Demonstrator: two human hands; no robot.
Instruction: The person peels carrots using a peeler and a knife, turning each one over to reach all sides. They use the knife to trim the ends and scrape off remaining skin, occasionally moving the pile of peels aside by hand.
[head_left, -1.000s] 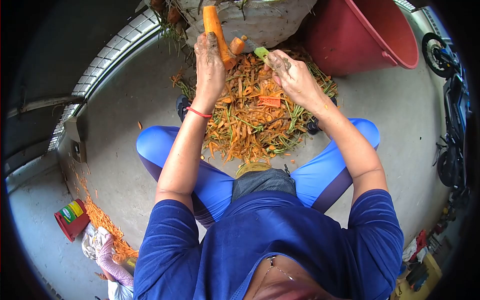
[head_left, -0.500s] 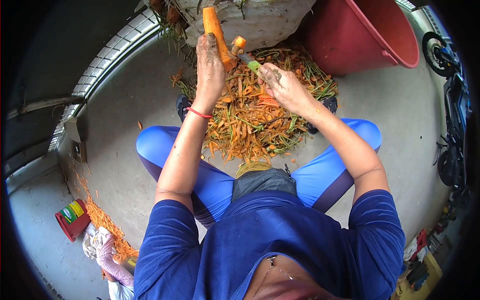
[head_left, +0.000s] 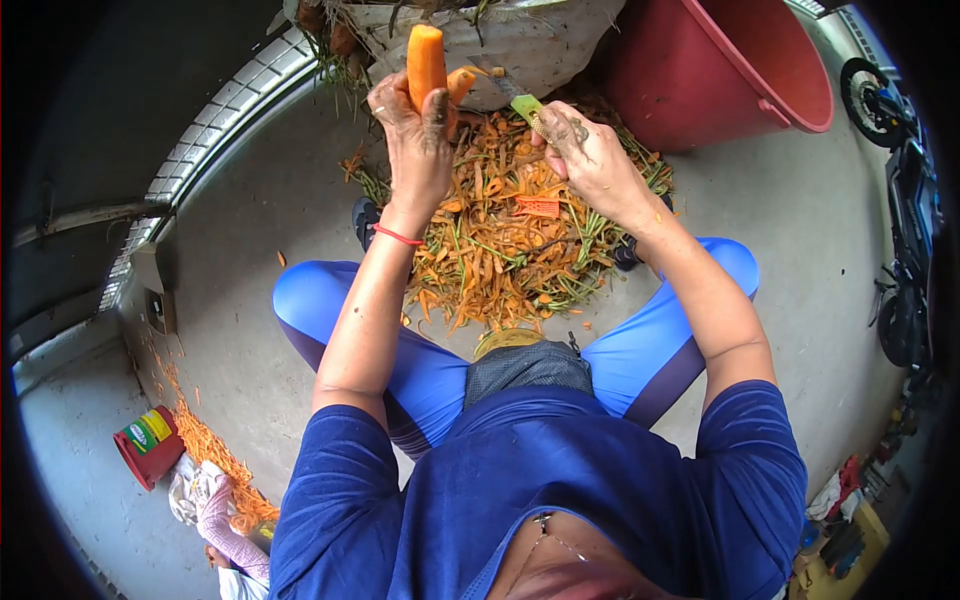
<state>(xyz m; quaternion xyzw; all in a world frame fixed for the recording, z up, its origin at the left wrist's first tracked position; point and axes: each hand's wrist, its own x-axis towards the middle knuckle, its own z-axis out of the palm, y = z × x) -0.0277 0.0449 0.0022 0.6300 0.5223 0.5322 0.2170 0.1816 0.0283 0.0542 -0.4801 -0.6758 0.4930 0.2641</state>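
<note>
- Left grip: closed around an orange carrot, whose blunt end juts up past the fingers; a shorter prong sticks out on the side facing the right grip;
- Right grip: wrapped round a green-handled blade; the metal points toward the left grip, near the prong; contact is unclear;
- Beneath both grips: a heap of orange and green peelings on the floor;
- Beyond both grips: a whitish sack; a red tub stands right of the right grip
</note>
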